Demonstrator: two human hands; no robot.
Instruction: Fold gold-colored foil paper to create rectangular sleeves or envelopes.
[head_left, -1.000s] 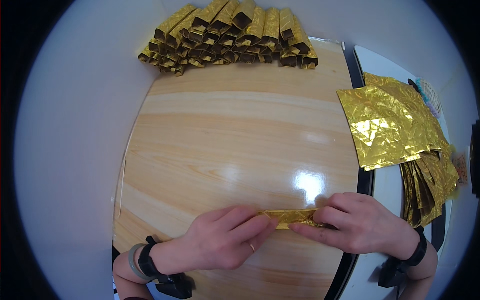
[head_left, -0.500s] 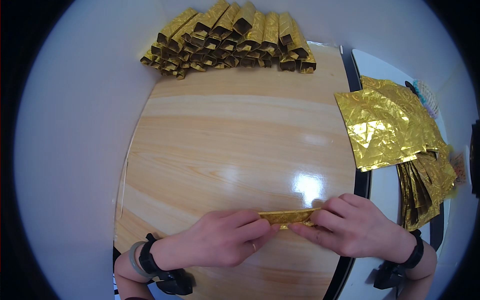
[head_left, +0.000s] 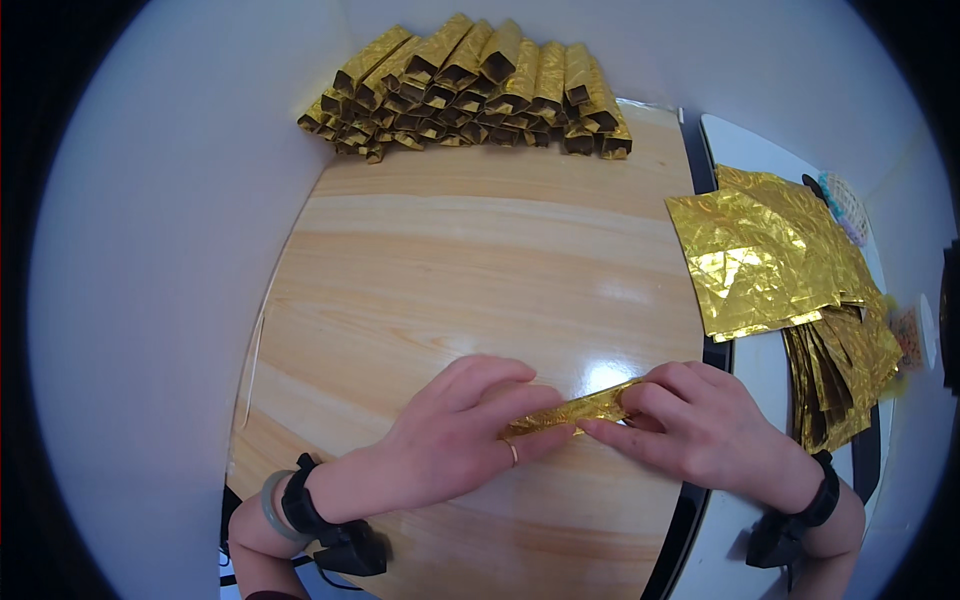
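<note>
A narrow strip of folded gold foil paper lies between my two hands, low over the wooden table, slanting up toward the right. My right hand pinches its right end between thumb and fingers. My left hand is curved around the left end, its fingers bent over the strip and its thumb along the near side. The fingers of both hands hide the strip's two ends.
Gold foil tubes are stacked at the far edge of the wooden table. On the right, flat gold foil sheets lie fanned on a white surface. A pale wall stands at the left. A small tub sits at the far right.
The foil strip has tilted, its right end rising away from me. My left hand has loosened and spread its fingers over the strip, and my right hand has shifted slightly farther away.
</note>
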